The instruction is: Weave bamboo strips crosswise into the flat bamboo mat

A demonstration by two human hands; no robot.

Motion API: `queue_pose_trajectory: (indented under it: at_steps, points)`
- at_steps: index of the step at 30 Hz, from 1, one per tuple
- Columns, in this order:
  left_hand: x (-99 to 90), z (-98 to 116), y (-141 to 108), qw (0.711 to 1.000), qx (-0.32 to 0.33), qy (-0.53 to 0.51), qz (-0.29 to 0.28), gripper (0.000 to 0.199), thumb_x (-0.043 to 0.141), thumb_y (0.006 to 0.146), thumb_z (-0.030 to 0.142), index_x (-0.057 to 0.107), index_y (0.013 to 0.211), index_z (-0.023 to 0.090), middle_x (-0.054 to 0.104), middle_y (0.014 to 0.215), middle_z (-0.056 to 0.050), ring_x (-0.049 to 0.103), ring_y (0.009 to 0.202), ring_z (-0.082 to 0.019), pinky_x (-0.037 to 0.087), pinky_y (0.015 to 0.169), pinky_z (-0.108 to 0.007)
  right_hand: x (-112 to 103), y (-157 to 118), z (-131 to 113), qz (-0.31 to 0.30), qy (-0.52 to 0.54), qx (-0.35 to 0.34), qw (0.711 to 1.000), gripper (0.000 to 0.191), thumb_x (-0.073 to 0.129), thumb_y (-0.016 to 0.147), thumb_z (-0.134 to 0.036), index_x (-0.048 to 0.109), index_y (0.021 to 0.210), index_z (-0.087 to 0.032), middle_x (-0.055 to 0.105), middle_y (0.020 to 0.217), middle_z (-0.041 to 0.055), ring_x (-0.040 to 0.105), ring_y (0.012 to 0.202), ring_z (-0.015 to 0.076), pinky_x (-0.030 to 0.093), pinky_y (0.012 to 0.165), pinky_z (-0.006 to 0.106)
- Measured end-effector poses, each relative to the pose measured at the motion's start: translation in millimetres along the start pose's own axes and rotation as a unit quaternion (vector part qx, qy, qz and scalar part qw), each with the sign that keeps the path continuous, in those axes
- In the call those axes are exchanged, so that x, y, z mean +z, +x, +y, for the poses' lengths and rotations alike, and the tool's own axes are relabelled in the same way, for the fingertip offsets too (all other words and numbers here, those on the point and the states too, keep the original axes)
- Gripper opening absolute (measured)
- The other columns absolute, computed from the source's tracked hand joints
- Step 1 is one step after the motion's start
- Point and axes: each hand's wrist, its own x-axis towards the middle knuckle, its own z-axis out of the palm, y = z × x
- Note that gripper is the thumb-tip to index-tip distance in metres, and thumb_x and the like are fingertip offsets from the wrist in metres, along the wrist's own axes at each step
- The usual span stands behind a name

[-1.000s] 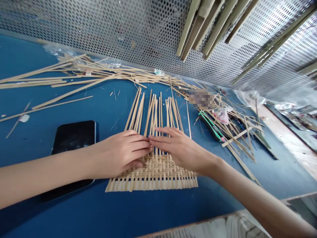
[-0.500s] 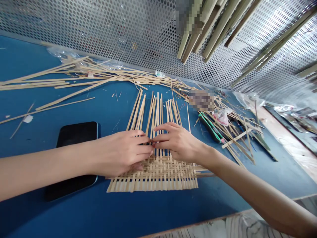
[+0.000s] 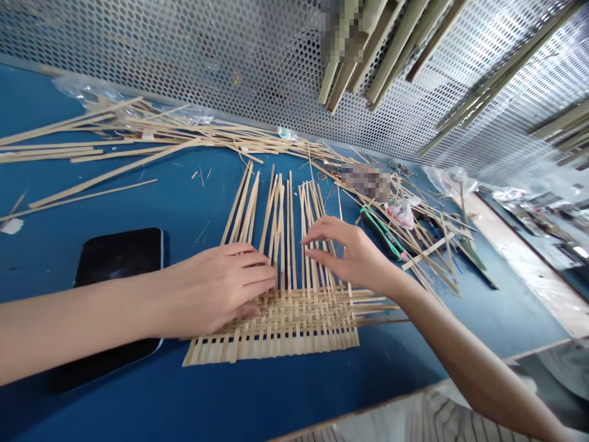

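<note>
The left hand [image 3: 216, 288] is resting open on the woven bamboo mat [image 3: 276, 325], gripping nothing visible; the half-open, empty right hand [image 3: 350, 252] is hovering over bamboo strips [image 3: 289, 233] running lengthwise away from it.

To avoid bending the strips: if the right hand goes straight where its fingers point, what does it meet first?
Probably the upright bamboo strips just beyond the fingers of the right hand; depth is unclear.

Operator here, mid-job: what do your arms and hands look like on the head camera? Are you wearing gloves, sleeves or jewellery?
Your left forearm and right forearm are bare, with no sleeve in view. Your left hand and right hand are ungloved. No ring, watch, bracelet, tape or cable shows on either.
</note>
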Motion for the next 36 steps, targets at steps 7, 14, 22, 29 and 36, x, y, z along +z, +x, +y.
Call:
queue_pose_trajectory:
  at_steps: [7, 14, 22, 29, 36]
  points:
    - [8.4, 42.3, 34.1, 0.987, -0.120, -0.095, 0.055, 0.034, 0.062, 0.088, 0.038, 0.060, 0.112, 0.013, 0.064, 0.112, -0.011, 0.058, 0.104, -0.026, 0.048, 0.092, -0.041, -2.3, -55.2, -21.0, -0.057, -0.076, 0.101, 0.990, 0.072, 0.084, 0.070, -0.042, 0.049, 0.127, -0.013, 0.064, 0.109, 0.0109, 0.058, 0.104, 0.0260, 0.047, 0.095, 0.046]
    - [22.9, 58.9, 69.2, 0.981, -0.164, -0.108, -0.001, 0.074, 0.072, 0.072, 0.058, 0.056, 0.119, 0.002, 0.058, 0.115, -0.018, 0.054, 0.106, -0.034, 0.048, 0.096, -0.051, 6.7, -82.7, -34.0, -0.062, -0.136, 0.119, 0.982, 0.108, 0.090, 0.047, -0.059, 0.041, 0.130, -0.010, 0.059, 0.118, 0.0176, 0.049, 0.112, 0.0352, 0.045, 0.095, 0.057]
    - [27.6, 70.6, 74.9, 0.958, -0.244, -0.152, -0.004, 0.072, 0.076, 0.065, 0.045, 0.052, 0.119, 0.005, 0.056, 0.117, -0.019, 0.053, 0.110, -0.035, 0.047, 0.099, -0.053, 11.2, -85.1, -18.7, -0.012, -0.090, 0.064, 0.994, 0.103, 0.091, 0.041, -0.059, 0.048, 0.121, -0.010, 0.061, 0.110, 0.0145, 0.051, 0.101, 0.0301, 0.047, 0.092, 0.050]
    - [25.7, 71.9, 76.9, 0.941, -0.277, -0.193, -0.022, 0.070, 0.082, 0.060, 0.042, 0.053, 0.115, 0.009, 0.055, 0.118, -0.017, 0.053, 0.112, -0.035, 0.046, 0.101, -0.052, 13.0, -87.0, -16.8, 0.005, -0.081, 0.052, 0.995, 0.099, 0.090, 0.045, -0.060, 0.051, 0.120, -0.007, 0.063, 0.108, 0.0155, 0.053, 0.097, 0.0294, 0.048, 0.089, 0.050]
    - [14.3, 54.0, 55.1, 0.967, -0.195, -0.160, 0.028, 0.057, 0.070, 0.081, 0.046, 0.049, 0.124, 0.016, 0.056, 0.123, -0.011, 0.055, 0.110, -0.027, 0.047, 0.091, -0.042, 10.9, -98.3, -26.4, -0.008, -0.115, 0.090, 0.989, 0.097, 0.087, 0.055, -0.058, 0.046, 0.129, -0.012, 0.061, 0.118, 0.0155, 0.049, 0.108, 0.0329, 0.043, 0.095, 0.056]
